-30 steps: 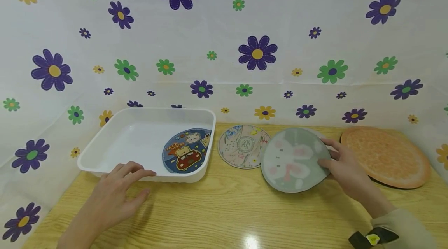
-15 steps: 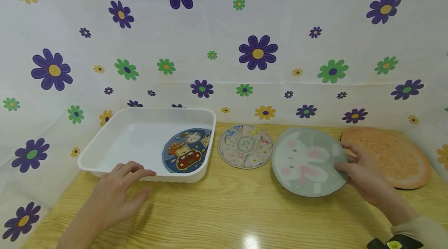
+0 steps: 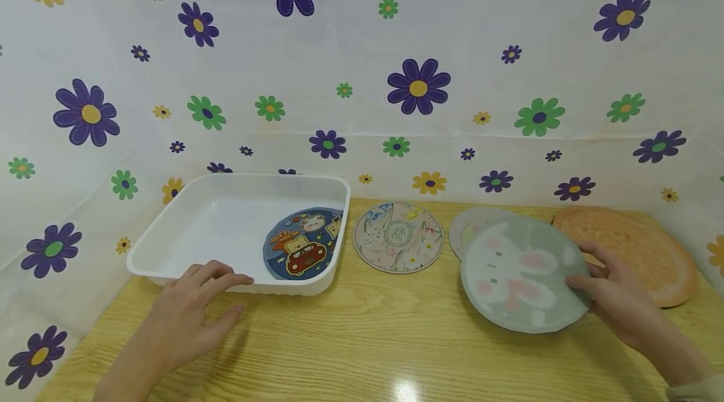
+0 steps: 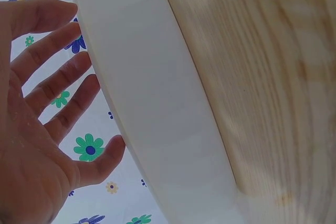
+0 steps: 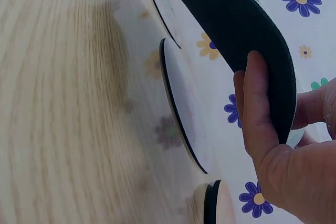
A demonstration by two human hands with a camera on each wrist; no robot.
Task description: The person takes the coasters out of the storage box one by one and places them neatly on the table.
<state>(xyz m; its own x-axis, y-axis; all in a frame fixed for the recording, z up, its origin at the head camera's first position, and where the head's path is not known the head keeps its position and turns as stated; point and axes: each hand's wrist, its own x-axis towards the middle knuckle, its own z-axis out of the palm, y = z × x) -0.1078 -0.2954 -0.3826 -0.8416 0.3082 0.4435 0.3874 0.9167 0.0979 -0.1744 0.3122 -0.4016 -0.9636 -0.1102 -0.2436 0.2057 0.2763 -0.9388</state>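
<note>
My right hand (image 3: pixel 628 301) pinches the right edge of a round grey-green mouse pad (image 3: pixel 520 276) printed with a white rabbit. In the right wrist view the pad's black underside (image 5: pixel 236 30) shows, tilted above the table, with fingers beneath it. It overlaps a pale round pad (image 3: pixel 464 226) lying behind it. At the left, my left hand (image 3: pixel 186 320) rests its fingertips on the front rim of a white plastic tray (image 3: pixel 209 232). The left wrist view shows those fingers spread along the tray's outer wall (image 4: pixel 142 93). Inside the tray, at its right end, is a dark blue cartoon-bear mouse pad (image 3: pixel 302 251).
A pink floral round pad (image 3: pixel 396 239) lies on the wooden table (image 3: pixel 362 339) just right of the tray. Orange-slice-patterned padding (image 3: pixel 650 257) lies at the far right, partly behind the right hand. A white flower-printed cloth (image 3: pixel 339 44) hangs behind the table.
My right hand has carried the rabbit mouse pad rightward and slightly toward me, uncovering the floral pad's right edge and part of the pale pad. The left hand and tray stay put.
</note>
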